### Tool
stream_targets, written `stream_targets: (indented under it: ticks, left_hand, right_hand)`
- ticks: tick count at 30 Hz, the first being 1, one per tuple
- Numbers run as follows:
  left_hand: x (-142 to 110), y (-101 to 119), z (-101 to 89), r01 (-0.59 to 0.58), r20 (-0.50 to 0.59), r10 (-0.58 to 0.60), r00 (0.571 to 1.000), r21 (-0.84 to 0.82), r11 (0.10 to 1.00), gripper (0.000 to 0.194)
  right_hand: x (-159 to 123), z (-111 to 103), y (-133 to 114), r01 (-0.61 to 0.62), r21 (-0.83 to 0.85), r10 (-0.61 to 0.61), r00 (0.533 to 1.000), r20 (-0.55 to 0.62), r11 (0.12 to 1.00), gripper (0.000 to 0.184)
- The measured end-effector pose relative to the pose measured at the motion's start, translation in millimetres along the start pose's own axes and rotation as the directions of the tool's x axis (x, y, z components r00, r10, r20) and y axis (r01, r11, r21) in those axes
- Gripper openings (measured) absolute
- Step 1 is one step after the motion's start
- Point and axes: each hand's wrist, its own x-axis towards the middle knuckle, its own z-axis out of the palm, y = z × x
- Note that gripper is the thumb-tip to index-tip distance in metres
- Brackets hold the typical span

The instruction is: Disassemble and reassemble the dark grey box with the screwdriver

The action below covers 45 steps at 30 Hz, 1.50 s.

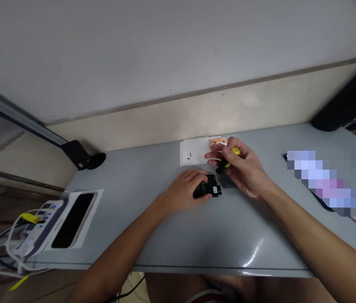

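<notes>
Over black device (207, 190), screwdriver (227, 160) tilted, tip down-left.

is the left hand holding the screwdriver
No, the screwdriver is in the right hand, while the left hand rests on the small black device.

- Our two arms enter from the bottom edge of the frame, both bare from the elbow down, with no sleeves in view.
- Our left hand (184, 191) carries no glove, ring or watch that we can make out.
- Our right hand (244, 168) is likewise ungloved, its wrist free of any band.
- Our fingers (211, 158) are uncovered; nails too small to describe.
- At the bottom edge, a sliver of our clothing shows, too blurred to identify.
</notes>
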Motion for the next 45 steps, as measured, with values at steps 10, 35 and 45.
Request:
stream_targets:
  ticks: [10,35,45]
  left_hand:
    - [-0.4,0.4,2.9,-0.033,-0.018,0.033,0.999,0.025,0.999,0.020]
    - [-0.1,-2.4,2.3,-0.054,-0.019,0.055,0.998,0.080,0.995,0.022]
    - [-0.3,-3.6,1.8,-0.058,-0.032,0.061,0.998,0.098,0.994,0.018]
  right_hand:
    - [1.4,4.7,-0.5,0.008,-0.029,-0.008,1.000,0.012,1.000,0.043]
    - [-1.1,1.1,-0.8,0.049,-0.055,-0.047,0.998,0.039,0.997,0.048]
    - [3.1,1.0,0.3,0.095,-0.108,-0.088,0.994,0.063,0.990,0.048]
